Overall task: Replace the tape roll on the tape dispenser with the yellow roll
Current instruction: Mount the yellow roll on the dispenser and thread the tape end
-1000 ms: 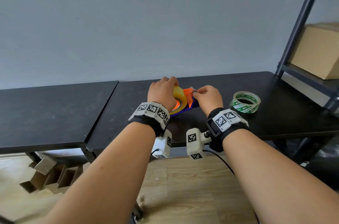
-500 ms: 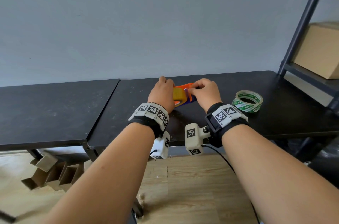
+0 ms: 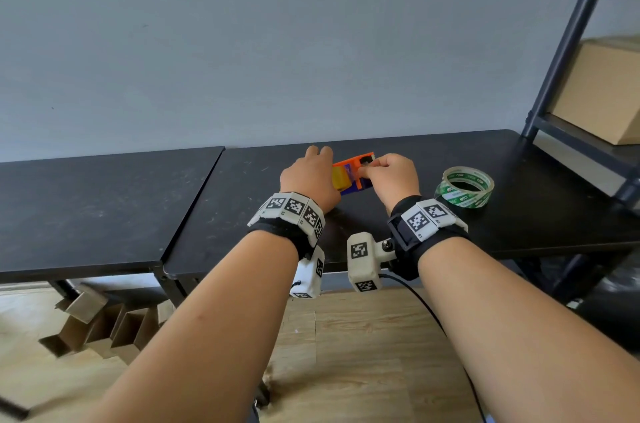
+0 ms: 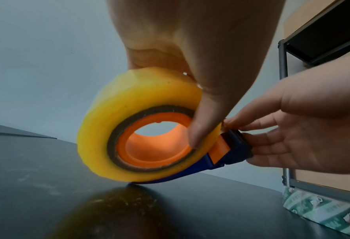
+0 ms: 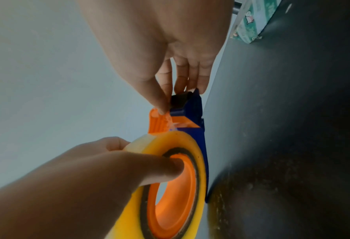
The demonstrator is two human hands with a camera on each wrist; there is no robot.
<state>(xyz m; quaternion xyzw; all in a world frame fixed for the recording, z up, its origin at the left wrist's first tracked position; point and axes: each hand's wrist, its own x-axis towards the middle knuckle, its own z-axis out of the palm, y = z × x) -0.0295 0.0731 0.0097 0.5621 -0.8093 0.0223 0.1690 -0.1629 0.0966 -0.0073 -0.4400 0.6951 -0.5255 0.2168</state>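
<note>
The yellow tape roll sits on the orange hub of the blue and orange tape dispenser, tilted up with one blue edge on the black table. My left hand grips the yellow roll, thumb across its side by the hub. My right hand pinches the dispenser's front end by the black cutter block, thumb on the orange flap. In the head view only a strip of the yellow roll and the orange and blue dispenser shows between both hands.
A green-printed clear tape roll lies flat on the table to the right of my right hand. A black metal shelf with a cardboard box stands at the right end. A second black table adjoins on the left.
Both hands and the dispenser moved slightly away from me, and the dispenser has tipped up on edge. My right hand shifted its pinch onto the front end.
</note>
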